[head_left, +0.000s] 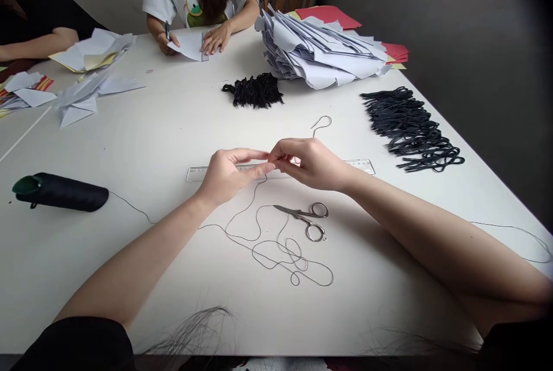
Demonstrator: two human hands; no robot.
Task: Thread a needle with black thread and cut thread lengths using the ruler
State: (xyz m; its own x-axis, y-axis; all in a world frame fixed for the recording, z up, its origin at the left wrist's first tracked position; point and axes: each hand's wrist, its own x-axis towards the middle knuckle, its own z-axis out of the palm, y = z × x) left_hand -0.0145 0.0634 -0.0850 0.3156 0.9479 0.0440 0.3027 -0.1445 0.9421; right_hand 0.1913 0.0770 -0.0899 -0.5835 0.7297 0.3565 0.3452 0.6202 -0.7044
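My left hand (228,174) and my right hand (309,162) meet fingertip to fingertip over a clear ruler (360,166). Both are closed in a pinch on a thin black cord (246,209). The cord drops from the fingertips and lies in loose loops on the table; a short curled end shows beyond my right hand. Exactly how the cord runs between the fingers is hidden. Just below the hands lie metal scissors (306,218), their blades slightly apart. To the left, a black spool (71,191) lies on its side with cord trailing from it.
Bundles of looped black cord (410,126) lie in a row at the right, and a smaller black bundle (254,90) sits farther back. Behind them is a large stack of white paper (319,51). Across the table (151,112), a person holds a pen and paper; another sits left.
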